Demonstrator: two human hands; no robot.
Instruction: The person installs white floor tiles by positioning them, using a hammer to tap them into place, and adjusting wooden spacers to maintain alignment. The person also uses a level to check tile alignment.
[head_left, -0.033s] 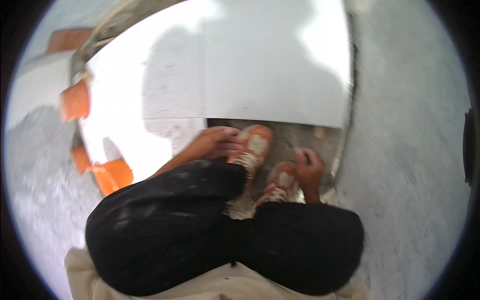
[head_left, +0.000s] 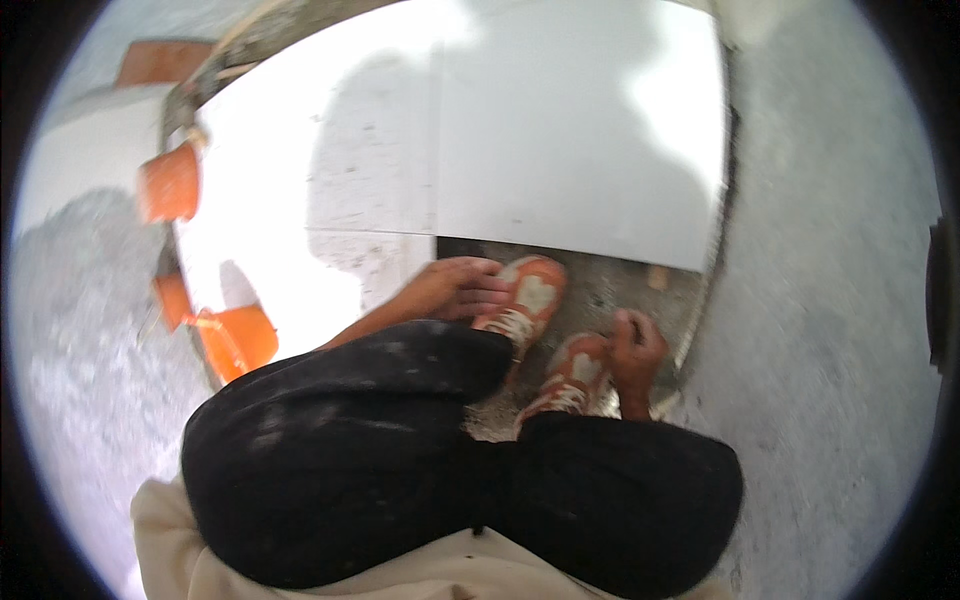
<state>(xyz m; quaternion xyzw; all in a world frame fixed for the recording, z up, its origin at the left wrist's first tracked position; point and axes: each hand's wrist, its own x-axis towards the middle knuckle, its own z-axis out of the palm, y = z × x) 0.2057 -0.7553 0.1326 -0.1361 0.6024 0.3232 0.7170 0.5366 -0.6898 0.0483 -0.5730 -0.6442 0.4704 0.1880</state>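
Observation:
My left hand reaches past my left knee, its fingers stretched out and lying against the side of my orange left shoe. No object shows in it. Beside my right shoe, my right hand is curled closed, low over the rough ground. Whether anything is inside those fingers I cannot make out. Large white tiles lie ahead of my feet, with straight joints between them. Their near edge ends just before my toes.
An orange bucket stands at the left edge of the tiles, close to a smaller orange container. Farther up is another orange pot. A small tan piece sits by the tile edge. Grey concrete borders the right side.
The whole view has shifted slightly, so everything appears a little farther right. Both hands keep nearly the same pose beside the shoes.

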